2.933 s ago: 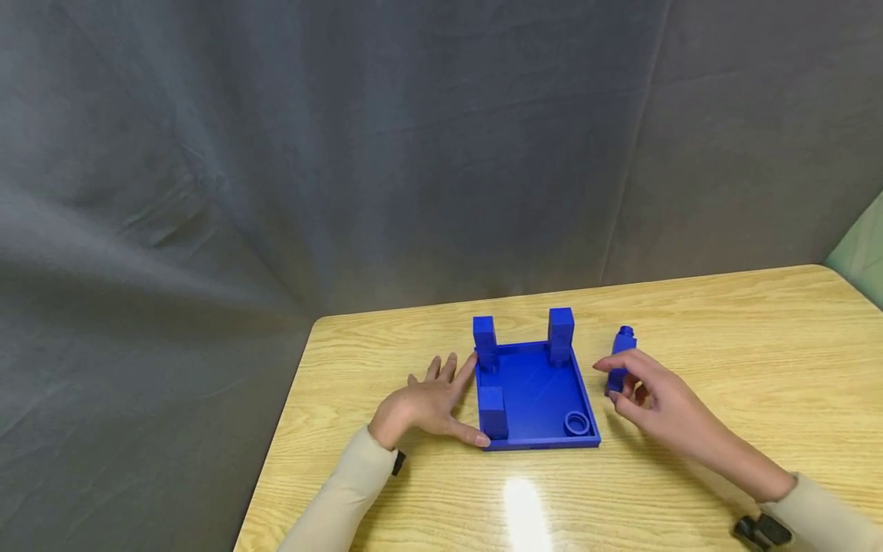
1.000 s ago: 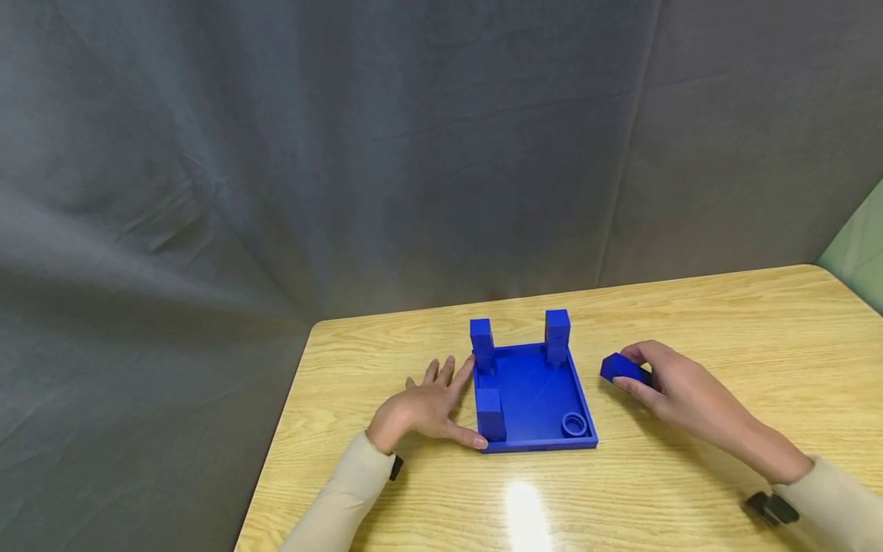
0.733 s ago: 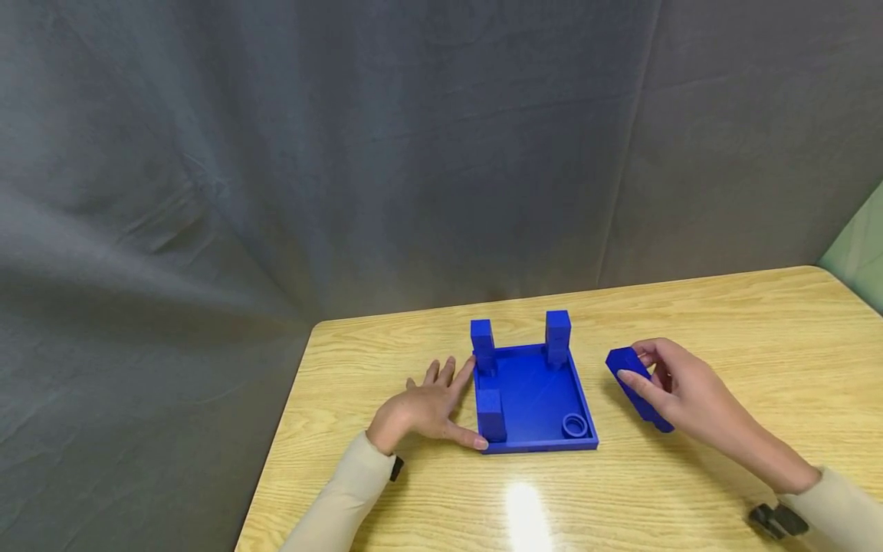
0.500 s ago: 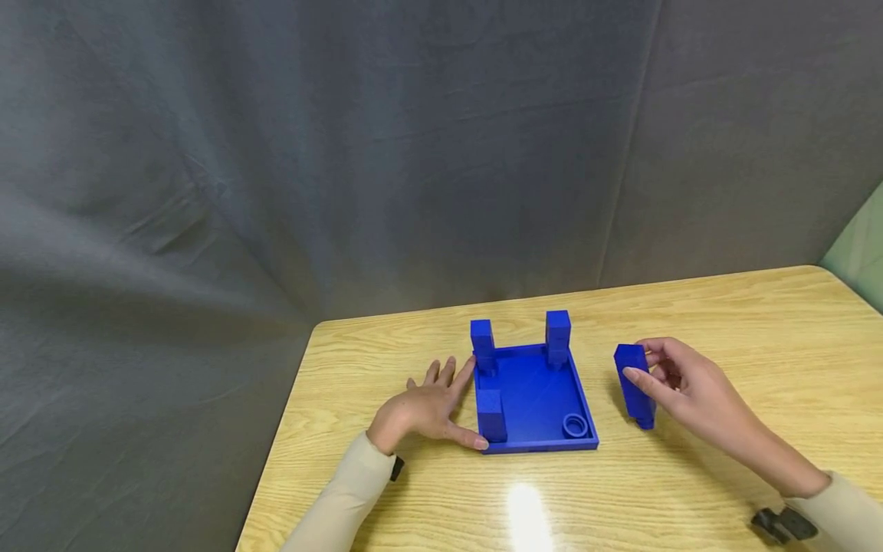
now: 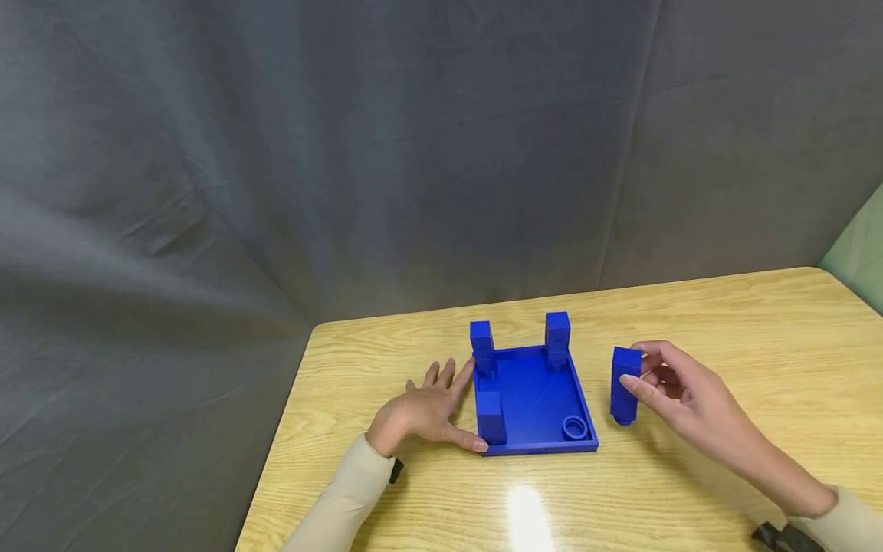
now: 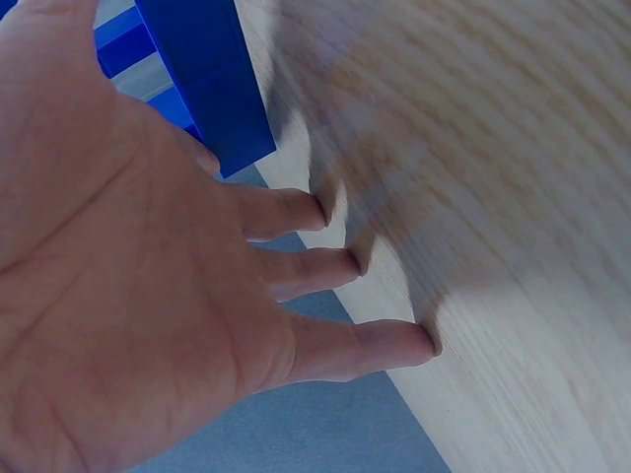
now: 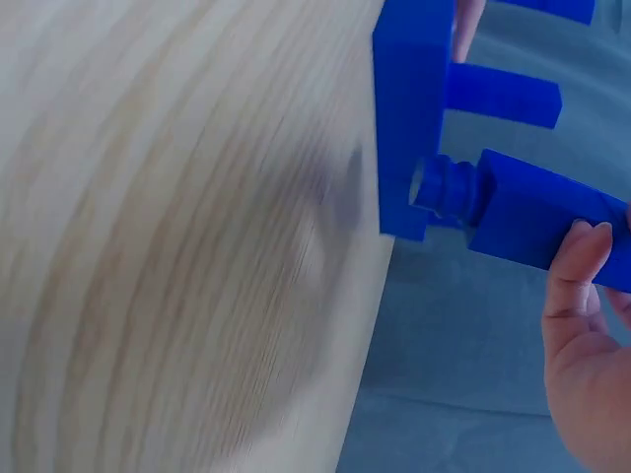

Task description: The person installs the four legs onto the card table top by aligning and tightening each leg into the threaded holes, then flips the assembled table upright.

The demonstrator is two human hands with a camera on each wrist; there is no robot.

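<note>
In the head view a square blue tabletop piece [image 5: 534, 399] with a raised rim lies on the table. Blue legs stand upright at three corners, and a round socket [image 5: 575, 428] shows at the near right one. My left hand [image 5: 424, 412] is spread along its left side, thumb at the near corner and index finger at the far one. To the right, my right hand [image 5: 690, 395] pinches a blue table leg [image 5: 625, 383] between thumb and fingers. The leg is upright, its round threaded peg [image 7: 449, 187] pointing down, above the wooden surface in the right wrist view.
The wood-grain table [image 5: 745, 345] extends right and toward the front. A dark grey curtain [image 5: 441, 153] hangs behind it and on the left. Beyond the table's right end is a green surface [image 5: 862, 245].
My right hand has picked up the lying leg and turned it over, so its peg points down instead of away. My left hand stays at the tabletop piece.
</note>
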